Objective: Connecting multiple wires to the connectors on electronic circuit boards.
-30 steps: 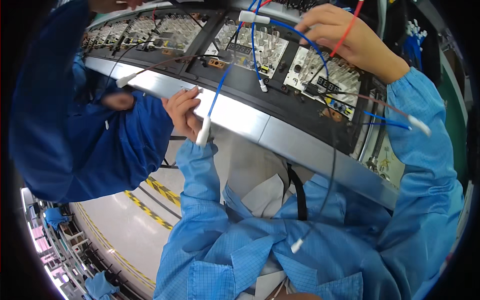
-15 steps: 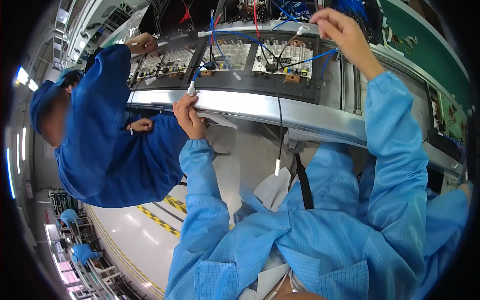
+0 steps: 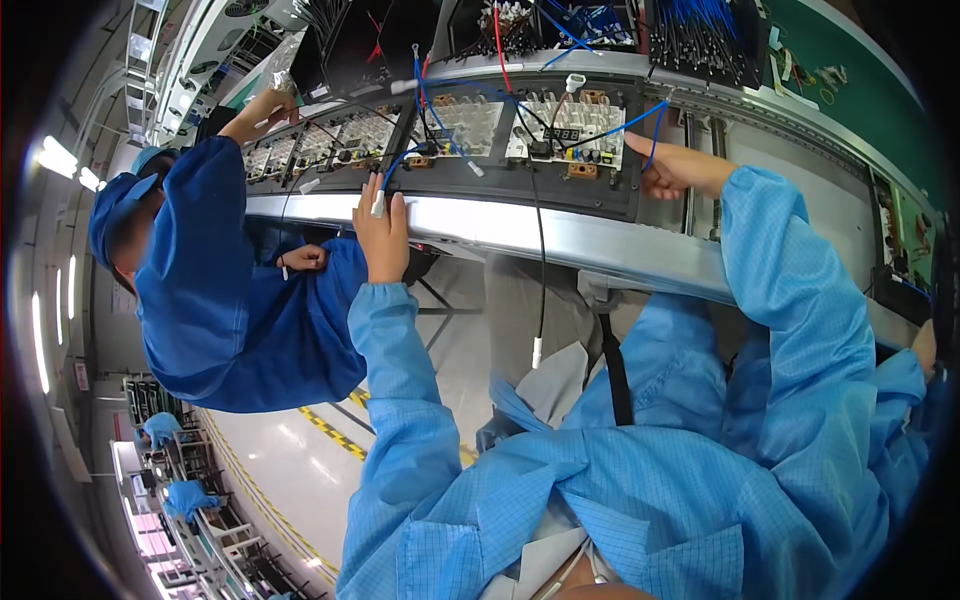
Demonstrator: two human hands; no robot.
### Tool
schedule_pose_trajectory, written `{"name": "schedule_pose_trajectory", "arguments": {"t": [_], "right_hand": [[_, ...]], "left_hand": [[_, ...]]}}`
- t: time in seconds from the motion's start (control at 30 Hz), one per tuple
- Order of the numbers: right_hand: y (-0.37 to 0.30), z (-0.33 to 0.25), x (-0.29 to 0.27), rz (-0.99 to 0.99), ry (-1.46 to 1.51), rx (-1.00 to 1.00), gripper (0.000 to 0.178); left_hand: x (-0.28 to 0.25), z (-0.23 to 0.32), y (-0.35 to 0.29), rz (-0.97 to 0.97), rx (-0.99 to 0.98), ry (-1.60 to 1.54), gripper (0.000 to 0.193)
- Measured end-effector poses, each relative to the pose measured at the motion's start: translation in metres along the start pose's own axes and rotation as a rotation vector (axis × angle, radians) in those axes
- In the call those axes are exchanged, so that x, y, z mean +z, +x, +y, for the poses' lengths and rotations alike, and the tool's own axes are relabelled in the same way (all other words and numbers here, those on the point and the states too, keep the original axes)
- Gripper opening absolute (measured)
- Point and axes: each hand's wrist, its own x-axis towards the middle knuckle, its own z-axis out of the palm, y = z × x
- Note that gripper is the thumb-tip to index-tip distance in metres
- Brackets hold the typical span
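Observation:
My left hand (image 3: 382,240) lies at the front metal rail (image 3: 470,215), fingers stretched up and thumb apart. A white connector (image 3: 378,205) on a blue wire rests against its fingers. My right hand (image 3: 682,170) is at the right edge of a black tray (image 3: 480,180), thumb stretched along that edge and lower fingers bent; nothing shows in its grasp. Nearest to it is a circuit board (image 3: 600,122) with clear parts and a small display. A second board (image 3: 470,122) sits left of it. Blue, red and black wires cross both.
A black lead with a white connector (image 3: 537,352) hangs over the rail. Bundled wires (image 3: 700,40) stand in black bins behind the line. At left a co-worker in blue (image 3: 200,270) reaches over more boards (image 3: 345,135). Another light-blue sleeve (image 3: 900,400) shows at right.
My right hand has come down from above the boards to the tray's right edge. My left hand's fingers have straightened from around the white connector. The co-worker's far hand has shifted left.

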Motion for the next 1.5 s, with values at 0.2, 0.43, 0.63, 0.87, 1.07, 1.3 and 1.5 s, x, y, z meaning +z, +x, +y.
{"name": "schedule_pose_trajectory", "arguments": {"t": [0.2, 0.43, 0.63, 0.87, 1.07, 1.3, 1.5], "right_hand": [[0.002, -0.011, 0.009, 0.065, 0.149, -0.089, 0.045], [0.007, -0.008, 0.018, 0.049, 0.238, -0.145, 0.05], [0.01, -0.002, 0.03, 0.061, 0.34, -0.16, 0.044], [0.007, 0.004, 0.022, 0.065, 0.372, -0.07, 0.04], [-0.017, 0.018, -0.012, 0.03, 0.317, -0.037, 0.037], [-0.036, 0.014, -0.042, 0.031, 0.265, 0.056, 0.03], [-0.065, -0.009, -0.051, 0.292, -0.164, 0.177, 0.044]], "left_hand": [[-0.004, 0.005, 0.009, -0.039, -0.013, 0.104, 0.048], [-0.005, -0.009, 0.01, -0.105, -0.085, 0.051, 0.052], [-0.017, -0.015, 0.006, -0.077, -0.051, 0.149, 0.049], [-0.023, -0.017, 0.003, -0.108, -0.082, 0.116, 0.047], [-0.013, 0.0, 0.009, -0.112, -0.096, 0.055, 0.038], [-0.002, 0.042, 0.01, -0.113, -0.127, 0.081, 0.037], [-0.002, 0.044, 0.018, -0.153, -0.047, -0.004, 0.036]]}}
